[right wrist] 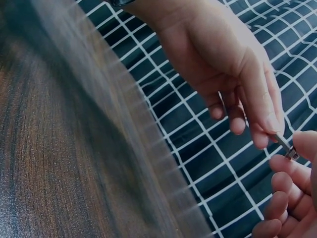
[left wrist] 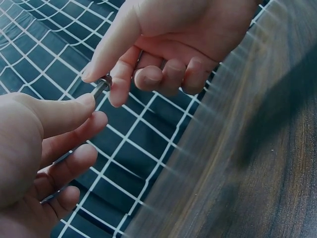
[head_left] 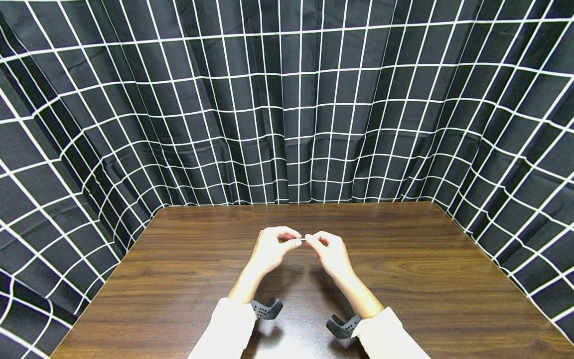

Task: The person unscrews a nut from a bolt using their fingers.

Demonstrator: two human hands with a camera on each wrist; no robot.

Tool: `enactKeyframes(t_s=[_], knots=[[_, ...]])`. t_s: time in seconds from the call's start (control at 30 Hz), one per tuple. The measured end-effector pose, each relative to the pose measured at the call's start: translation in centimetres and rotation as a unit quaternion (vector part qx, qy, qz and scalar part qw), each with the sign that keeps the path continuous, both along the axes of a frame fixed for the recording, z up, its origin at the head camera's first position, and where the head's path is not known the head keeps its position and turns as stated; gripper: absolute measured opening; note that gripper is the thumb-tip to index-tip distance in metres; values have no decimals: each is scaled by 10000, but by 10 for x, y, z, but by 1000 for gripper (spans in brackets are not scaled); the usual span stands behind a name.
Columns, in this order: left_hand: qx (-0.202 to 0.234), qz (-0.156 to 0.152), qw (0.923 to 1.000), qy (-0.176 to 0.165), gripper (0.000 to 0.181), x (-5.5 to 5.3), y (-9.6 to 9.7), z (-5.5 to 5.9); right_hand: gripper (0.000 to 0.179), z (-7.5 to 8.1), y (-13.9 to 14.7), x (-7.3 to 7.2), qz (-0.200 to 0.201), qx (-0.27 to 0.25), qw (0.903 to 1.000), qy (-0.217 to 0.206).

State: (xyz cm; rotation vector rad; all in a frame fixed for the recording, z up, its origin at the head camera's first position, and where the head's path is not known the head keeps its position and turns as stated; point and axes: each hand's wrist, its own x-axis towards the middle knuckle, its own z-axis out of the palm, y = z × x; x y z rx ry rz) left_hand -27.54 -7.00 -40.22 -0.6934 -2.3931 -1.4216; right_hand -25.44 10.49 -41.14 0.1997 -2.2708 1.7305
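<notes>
A small metal bolt (left wrist: 98,89) with a threaded shank spans the gap between both hands, above the table. The left hand (head_left: 269,249) pinches one end of it between thumb and index finger, hiding that end; its other fingers are loosely bent. At the opposite end sits a wider metal nut (right wrist: 292,154). The thumb and index finger of the right hand (head_left: 331,253) pinch this nut, covering part of it. In the right wrist view the left hand (right wrist: 228,64) comes in from the top, and the right hand (right wrist: 292,198) shows at the lower right edge.
A brown wood-grain table (head_left: 179,279) lies beneath the hands. Dark curtains (head_left: 296,114) with a white grid stand behind it and at both sides. A dark wrist mount (head_left: 267,309) is on the left wrist, another mount (head_left: 343,326) on the right.
</notes>
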Motion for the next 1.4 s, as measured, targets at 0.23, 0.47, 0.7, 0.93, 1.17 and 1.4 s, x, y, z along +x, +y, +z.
enactKeyframes(t_s=[0.23, 0.47, 0.7, 0.93, 1.17, 1.4], knots=[[67, 7, 9999, -88, 10, -1, -1, -1, 22, 1, -1, 0, 35, -142, 9999, 0], [76, -7, 10000, -1, 9, -1, -1, -1, 11, 1, -2, 1, 146, -309, 9994, 27], [79, 30, 10000, 13, 9, -1, -3, -1, 9, 22, -5, 16, 288, -82, 9992, 256], [34, 89, 9999, -72, 8, 0, -5, 0, 14, 34, -6, 26, 376, 115, 9983, 425], [38, 50, 10000, -23, 7, 0, -5, 2, 18, 34, -7, 26, 410, 65, 9981, 456], [-28, 43, 10000, 2, 7, 0, -4, 1, 19, 33, -7, 26, 430, 67, 9981, 441]])
